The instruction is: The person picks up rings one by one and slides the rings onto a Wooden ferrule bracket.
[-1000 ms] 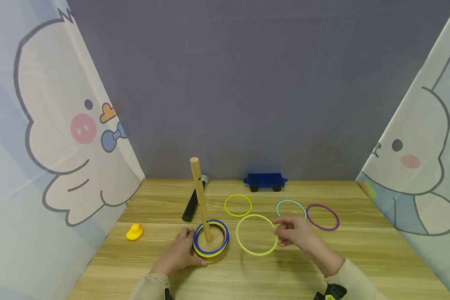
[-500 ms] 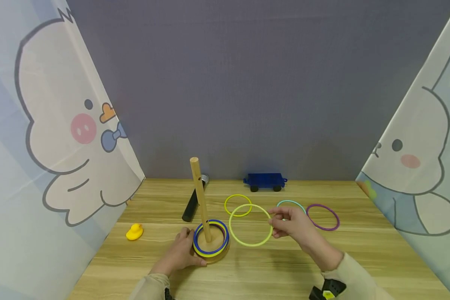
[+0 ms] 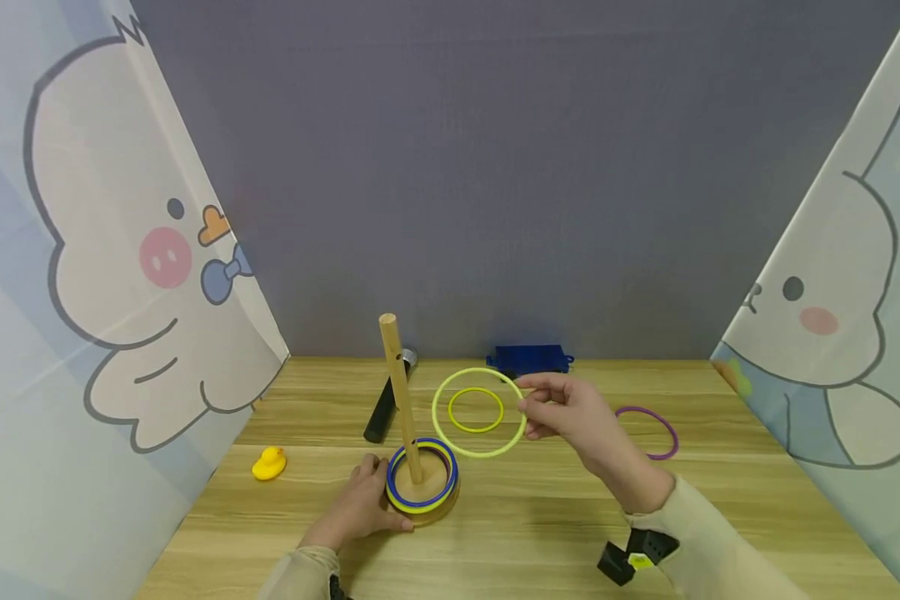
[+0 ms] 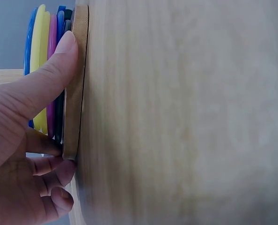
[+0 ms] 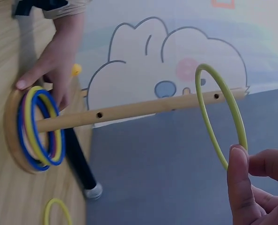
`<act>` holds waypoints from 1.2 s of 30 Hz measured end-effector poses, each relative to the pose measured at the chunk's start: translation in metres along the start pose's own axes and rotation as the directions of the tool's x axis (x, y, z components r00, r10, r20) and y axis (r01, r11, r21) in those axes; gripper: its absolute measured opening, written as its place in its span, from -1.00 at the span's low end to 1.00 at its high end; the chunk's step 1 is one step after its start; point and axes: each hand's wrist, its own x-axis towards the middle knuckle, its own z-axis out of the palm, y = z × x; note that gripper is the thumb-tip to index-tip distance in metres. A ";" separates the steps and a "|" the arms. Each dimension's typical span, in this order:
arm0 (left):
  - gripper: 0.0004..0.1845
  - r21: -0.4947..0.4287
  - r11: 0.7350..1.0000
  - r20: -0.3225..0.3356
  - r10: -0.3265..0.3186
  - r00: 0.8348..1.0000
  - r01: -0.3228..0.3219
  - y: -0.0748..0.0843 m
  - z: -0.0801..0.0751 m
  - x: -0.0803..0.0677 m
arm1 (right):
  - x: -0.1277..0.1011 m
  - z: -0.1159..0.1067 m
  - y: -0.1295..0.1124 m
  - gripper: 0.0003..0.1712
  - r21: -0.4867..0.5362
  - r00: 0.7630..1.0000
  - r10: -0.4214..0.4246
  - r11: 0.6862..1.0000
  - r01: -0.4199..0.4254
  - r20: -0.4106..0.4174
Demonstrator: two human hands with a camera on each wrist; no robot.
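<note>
Wooden peg (image 3: 402, 400) points up, axis vertical

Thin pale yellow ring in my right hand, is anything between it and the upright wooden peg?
Nothing visible between the pale yellow ring and wooden peg; your left hand grips the round wooden base, outside that gap.

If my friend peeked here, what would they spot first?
Probably the pale yellow ring, pinched in the air by the right hand. Then the tall wooden peg, with colourful rings stacked round its foot. The yellow toy duck sits on the table, left of the peg.
</note>
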 end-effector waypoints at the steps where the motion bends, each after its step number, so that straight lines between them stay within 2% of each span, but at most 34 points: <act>1: 0.22 0.000 1.000 0.000 0.001 1.000 -0.001 0.000 0.000 0.000 | 0.002 0.001 -0.003 -0.51 0.007 1.000 -0.010 1.000 0.010 0.001; 8: 0.21 -0.002 1.000 0.004 0.007 1.000 -0.007 0.000 0.000 0.000 | 0.012 0.011 -0.026 -0.54 0.050 0.997 -0.081 0.995 0.081 0.007; 21: 0.25 -0.004 1.000 0.003 -0.005 1.000 0.005 -0.004 0.001 0.000 | 0.023 0.032 -0.064 -0.56 0.116 0.995 -0.104 0.988 0.104 -0.005; 28: 0.25 0.001 1.000 0.007 -0.004 1.000 0.004 -0.002 0.000 -0.002 | 0.031 0.042 -0.073 -0.57 0.149 0.989 -0.149 0.977 0.151 -0.022; 36: 0.23 0.007 1.000 0.010 -0.005 1.000 0.005 0.001 -0.001 -0.001 | 0.042 0.055 -0.076 -0.60 0.180 0.992 -0.121 0.975 0.128 -0.046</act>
